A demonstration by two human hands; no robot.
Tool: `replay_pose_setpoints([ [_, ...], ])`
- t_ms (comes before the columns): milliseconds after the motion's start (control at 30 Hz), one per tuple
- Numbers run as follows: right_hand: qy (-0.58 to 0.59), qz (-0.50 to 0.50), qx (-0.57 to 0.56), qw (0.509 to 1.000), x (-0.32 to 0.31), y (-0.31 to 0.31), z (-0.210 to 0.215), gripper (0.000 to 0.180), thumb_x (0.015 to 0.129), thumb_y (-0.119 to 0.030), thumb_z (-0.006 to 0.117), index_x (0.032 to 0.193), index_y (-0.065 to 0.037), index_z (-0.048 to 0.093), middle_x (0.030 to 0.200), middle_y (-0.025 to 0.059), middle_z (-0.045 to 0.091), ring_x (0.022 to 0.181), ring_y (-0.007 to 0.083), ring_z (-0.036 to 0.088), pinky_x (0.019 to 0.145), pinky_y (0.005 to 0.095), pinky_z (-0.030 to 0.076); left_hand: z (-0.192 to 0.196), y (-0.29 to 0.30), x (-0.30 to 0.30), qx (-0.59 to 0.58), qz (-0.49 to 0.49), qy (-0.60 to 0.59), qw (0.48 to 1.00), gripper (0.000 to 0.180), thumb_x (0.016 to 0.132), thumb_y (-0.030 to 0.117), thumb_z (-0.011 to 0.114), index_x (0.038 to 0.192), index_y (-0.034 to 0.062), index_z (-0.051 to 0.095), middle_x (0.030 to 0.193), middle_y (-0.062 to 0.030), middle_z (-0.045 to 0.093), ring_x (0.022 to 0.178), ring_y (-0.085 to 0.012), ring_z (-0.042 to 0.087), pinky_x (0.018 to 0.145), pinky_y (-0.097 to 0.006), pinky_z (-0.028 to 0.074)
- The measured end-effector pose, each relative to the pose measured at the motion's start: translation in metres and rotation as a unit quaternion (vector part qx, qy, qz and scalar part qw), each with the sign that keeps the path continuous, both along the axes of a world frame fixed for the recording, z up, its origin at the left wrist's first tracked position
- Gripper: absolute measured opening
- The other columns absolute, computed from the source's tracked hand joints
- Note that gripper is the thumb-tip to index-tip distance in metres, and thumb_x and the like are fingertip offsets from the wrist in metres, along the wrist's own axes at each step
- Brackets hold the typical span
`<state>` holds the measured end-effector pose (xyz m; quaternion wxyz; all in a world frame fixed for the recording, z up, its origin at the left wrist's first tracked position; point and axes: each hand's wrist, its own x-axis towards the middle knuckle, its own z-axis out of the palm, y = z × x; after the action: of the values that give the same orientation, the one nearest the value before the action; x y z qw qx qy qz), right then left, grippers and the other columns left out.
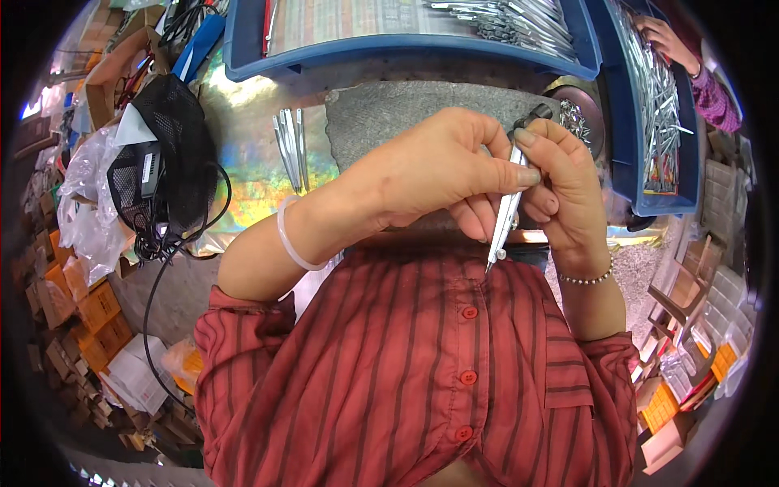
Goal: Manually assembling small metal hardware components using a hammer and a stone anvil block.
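Note:
A silver drawing compass (505, 213) with a black joint at its top is held between my two hands in front of my shirt, its point tilted downward. My left hand (454, 166) is closed on it, with the thumb across the upper legs. My right hand (570, 183) pinches it near the black top, fingers curled. Behind them lies a rough grey slab (365, 118). Left of the slab, several slim silver compass pieces (292, 150) rest side by side on the shiny table covering. A round dish (596, 122) with small metal parts stands to the right.
A blue tray (406, 49) at the back holds a heap of compasses. Another blue tray (690, 162) at the right is full of silver pieces, and another person's hand (667, 39) reaches into it. A black mesh bag (174, 122) with cables lies at the left.

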<state>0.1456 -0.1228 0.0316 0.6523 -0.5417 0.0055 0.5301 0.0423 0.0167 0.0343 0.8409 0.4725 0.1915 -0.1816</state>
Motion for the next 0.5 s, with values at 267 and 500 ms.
replay_pose_setpoints([
  [267,-0.047,-0.064,0.026,0.996,-0.011,-0.01,0.004,0.013,0.087,-0.012,0.057,0.077,-0.008,0.051,0.057,-0.0024,0.049,0.036,0.0017,0.036,0.032,0.017,0.024,0.008,0.0,0.008,0.029,-0.05,-0.022,0.998,0.024,0.084,0.022,0.065,0.081,0.003,0.05,0.062,-0.0059,0.059,0.046,-0.0091,0.056,0.039,-0.018,0.044],
  [500,-0.036,-0.14,0.059,0.988,-0.023,-0.023,0.0,0.01,0.089,-0.013,0.055,0.081,-0.008,0.05,0.059,-0.0019,0.051,0.037,0.0011,0.034,0.032,0.0164,0.023,0.014,-0.001,0.02,0.026,-0.11,-0.044,0.993,0.024,0.083,0.022,0.065,0.079,0.0018,0.051,0.06,-0.0054,0.059,0.045,-0.0083,0.055,0.04,-0.018,0.044],
])
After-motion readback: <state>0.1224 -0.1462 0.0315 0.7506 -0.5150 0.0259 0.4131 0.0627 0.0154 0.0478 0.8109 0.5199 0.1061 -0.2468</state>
